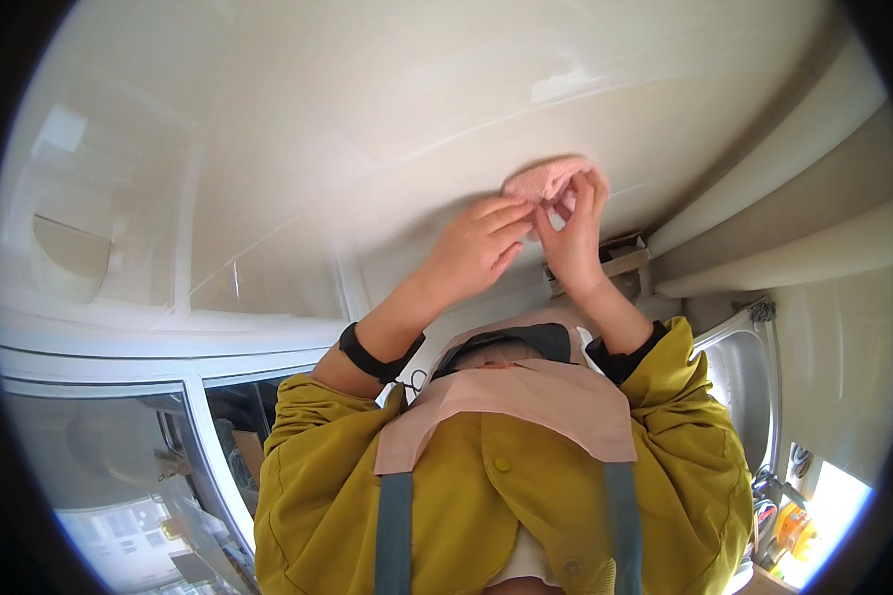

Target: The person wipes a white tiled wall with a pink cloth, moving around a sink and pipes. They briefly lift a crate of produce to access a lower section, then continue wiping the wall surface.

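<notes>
A pink cloth (547,178), bunched and folded, is in front of a glossy cream tiled wall (417,104). My right hand (577,230) grips it with the fingers curled over its right end and the thumb below. My left hand (480,242) is beside it, palm down, its fingertips at the cloth's lower edge and close to my right thumb. Whether those left fingers pinch the cloth or only touch it is not clear. Thin joint lines cross the wall, and a pale shiny patch (565,88) lies above the cloth.
Thick cream pipes (774,260) run down the right side, by a broken opening (625,253) in the corner. A metal sink (744,372) stands at right, with an orange object (795,532) below it. White-framed window panes (193,416) fill the lower left.
</notes>
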{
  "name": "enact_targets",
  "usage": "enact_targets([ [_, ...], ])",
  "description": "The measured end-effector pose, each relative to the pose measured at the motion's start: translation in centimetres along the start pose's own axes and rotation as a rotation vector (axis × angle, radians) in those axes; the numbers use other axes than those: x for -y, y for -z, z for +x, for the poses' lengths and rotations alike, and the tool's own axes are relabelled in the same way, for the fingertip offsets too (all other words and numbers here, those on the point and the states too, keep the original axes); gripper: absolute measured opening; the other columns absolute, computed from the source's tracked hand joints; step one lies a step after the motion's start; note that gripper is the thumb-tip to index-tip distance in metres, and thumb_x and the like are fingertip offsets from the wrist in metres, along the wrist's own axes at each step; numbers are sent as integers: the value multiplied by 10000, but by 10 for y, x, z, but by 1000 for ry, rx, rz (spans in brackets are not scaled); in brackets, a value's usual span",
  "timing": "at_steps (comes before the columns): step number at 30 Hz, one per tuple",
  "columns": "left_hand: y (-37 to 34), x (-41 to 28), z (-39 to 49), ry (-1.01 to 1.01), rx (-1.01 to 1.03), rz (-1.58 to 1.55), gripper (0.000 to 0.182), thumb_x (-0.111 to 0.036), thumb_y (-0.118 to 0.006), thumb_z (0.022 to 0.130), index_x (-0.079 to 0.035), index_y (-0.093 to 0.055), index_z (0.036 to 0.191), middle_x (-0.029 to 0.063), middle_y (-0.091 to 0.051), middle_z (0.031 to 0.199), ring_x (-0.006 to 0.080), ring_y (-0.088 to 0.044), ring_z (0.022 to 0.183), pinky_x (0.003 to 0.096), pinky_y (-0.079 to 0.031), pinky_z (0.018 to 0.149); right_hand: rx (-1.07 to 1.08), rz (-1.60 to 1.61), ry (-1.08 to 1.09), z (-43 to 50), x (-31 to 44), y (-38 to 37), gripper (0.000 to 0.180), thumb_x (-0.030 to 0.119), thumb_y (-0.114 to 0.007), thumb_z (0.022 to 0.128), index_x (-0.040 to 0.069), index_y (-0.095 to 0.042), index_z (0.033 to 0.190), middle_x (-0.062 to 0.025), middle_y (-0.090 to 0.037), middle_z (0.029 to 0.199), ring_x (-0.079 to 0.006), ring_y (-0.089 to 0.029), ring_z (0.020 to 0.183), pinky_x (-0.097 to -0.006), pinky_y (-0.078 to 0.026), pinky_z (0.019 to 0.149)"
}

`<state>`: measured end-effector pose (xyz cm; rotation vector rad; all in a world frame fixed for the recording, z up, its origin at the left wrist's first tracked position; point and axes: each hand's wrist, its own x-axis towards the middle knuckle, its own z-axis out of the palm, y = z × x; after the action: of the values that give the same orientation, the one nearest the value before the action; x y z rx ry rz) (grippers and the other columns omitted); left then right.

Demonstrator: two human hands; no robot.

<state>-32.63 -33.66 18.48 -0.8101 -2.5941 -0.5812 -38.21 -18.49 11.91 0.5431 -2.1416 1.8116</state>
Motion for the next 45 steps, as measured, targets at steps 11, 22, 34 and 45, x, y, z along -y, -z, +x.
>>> enact_targets([
  [11, 52, 16, -88, 167, -329, -63, 216, -9, -643, 795, -19, -638, 1011, 126, -604, 1187, 278, -625, 1002, 364, -537, 795, -64, -249, 269, -23, 44, -69, 605, -43, -703, 723, 132, -491, 1262, -206, -353, 1241, -379, -438, 1093, -430, -439, 911],
  [22, 79, 30, -161, 358, -452, -93, 234, 4, -585, 850, -13, -633, 1078, 142, -582, 1221, 282, -621, 1032, 357, -505, 869, -112, -292, 488, -11, 117, -116, 531, -66, -683, 709, 96, -568, 1201, -183, -410, 1213, -327, -459, 1038, -391, -464, 848],
  [34, 93, 30, -198, 399, -517, -15, 322, -14, -609, 814, -32, -577, 1134, 133, -561, 1220, 325, -592, 1026, 383, -506, 846, 35, -236, 578, -22, 166, -165, 523, -59, -689, 729, 91, -586, 1220, -188, -405, 1226, -329, -493, 1033, -374, -485, 839],
  [45, 91, 40, -243, 534, -544, -52, 231, -17, -595, 838, -23, -574, 1068, 159, -593, 1109, 335, -583, 1023, 391, -476, 868, 368, -559, 659, -86, 98, -180, 424, 45, -596, 754, 186, -644, 1151, -138, -518, 1118, -329, -542, 965, -384, -513, 755],
])
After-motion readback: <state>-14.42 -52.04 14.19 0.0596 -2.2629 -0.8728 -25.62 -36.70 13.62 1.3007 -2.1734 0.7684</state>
